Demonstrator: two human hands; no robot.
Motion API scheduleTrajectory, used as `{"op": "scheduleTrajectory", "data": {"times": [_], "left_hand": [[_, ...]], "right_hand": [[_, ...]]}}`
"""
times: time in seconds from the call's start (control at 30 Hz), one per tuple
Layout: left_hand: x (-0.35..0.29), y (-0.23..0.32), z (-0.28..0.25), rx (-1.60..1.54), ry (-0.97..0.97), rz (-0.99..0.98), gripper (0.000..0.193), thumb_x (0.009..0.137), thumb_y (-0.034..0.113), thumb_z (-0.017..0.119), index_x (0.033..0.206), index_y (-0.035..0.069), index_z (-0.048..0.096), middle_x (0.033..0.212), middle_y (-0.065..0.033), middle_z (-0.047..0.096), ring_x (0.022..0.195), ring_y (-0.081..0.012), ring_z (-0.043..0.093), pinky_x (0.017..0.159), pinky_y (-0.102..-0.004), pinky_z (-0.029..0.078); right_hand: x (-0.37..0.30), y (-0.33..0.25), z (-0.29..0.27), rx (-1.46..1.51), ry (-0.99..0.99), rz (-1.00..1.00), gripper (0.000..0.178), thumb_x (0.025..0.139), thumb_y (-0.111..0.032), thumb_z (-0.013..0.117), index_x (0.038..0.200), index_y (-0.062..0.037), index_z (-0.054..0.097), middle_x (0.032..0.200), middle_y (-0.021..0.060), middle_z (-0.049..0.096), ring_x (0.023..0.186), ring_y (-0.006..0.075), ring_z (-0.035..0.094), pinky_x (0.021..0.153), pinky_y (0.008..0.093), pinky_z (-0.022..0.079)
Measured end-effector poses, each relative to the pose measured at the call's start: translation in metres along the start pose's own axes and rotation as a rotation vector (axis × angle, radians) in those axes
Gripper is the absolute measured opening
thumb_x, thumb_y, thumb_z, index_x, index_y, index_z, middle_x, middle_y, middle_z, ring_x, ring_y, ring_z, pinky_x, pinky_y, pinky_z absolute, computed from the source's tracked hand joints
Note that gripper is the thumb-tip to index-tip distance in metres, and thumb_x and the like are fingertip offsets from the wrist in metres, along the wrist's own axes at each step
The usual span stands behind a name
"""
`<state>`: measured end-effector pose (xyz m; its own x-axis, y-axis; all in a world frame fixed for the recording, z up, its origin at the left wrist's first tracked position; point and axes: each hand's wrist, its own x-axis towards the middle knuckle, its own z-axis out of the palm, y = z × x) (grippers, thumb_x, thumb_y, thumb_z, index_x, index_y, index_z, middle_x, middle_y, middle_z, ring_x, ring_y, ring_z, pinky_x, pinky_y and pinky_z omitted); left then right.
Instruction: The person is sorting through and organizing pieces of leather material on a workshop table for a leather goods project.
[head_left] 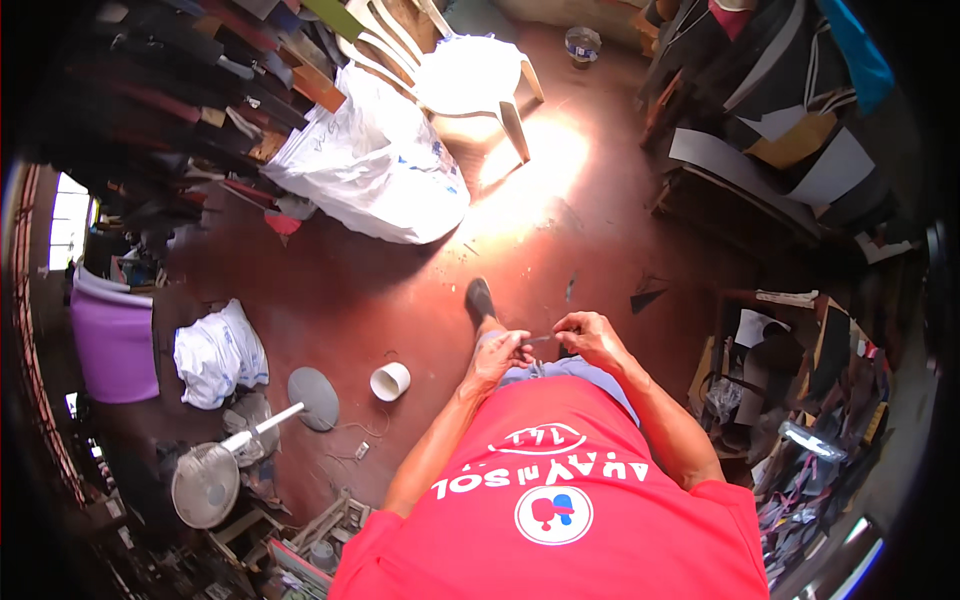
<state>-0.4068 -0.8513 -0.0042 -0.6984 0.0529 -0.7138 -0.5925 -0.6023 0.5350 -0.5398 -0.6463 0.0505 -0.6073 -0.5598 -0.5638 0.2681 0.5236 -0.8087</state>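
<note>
I stand on a red-brown floor and look down over my red shirt. My left hand (500, 352) and my right hand (590, 335) are held close together in front of my waist. Between their fingertips runs a thin, small, pale strip (540, 340); both hands pinch it, one at each end. It is too small to tell what the strip is. One dark shoe (480, 298) shows just beyond my left hand.
A full white sack (375, 170) and a white plastic chair (470, 75) stand ahead. A white cup (390, 380), a toppled fan (215, 475) and a white bag (218, 352) lie at the left, by a purple bin (115, 345). Cluttered shelves line both sides.
</note>
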Motion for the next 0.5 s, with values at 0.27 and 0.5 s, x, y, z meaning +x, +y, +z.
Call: {"op": "scheduleTrajectory", "data": {"times": [0.27,0.5], "left_hand": [[0.123,0.177,-0.083,0.432,-0.219,0.166,0.029,0.1,0.019,0.065,0.118,-0.003,0.06,0.087,-0.0103,0.07,0.074,-0.0153,0.069,0.063,-0.026,0.057],[0.237,0.407,-0.297,0.74,0.298,0.434,0.038,0.097,0.016,0.064,0.131,0.0,0.059,0.106,-0.017,0.068,0.088,-0.0232,0.07,0.074,-0.0342,0.058]], "right_hand": [[0.159,-0.104,0.071,-0.068,0.136,-0.182,0.03,0.087,-0.01,0.068,0.114,0.0019,0.068,0.096,0.022,0.071,0.085,0.0298,0.072,0.075,0.0376,0.057],[0.189,-0.137,0.087,0.008,0.321,0.001,0.04,0.088,-0.011,0.067,0.127,-0.0004,0.063,0.109,0.0184,0.069,0.097,0.0279,0.07,0.086,0.0372,0.055]]}}
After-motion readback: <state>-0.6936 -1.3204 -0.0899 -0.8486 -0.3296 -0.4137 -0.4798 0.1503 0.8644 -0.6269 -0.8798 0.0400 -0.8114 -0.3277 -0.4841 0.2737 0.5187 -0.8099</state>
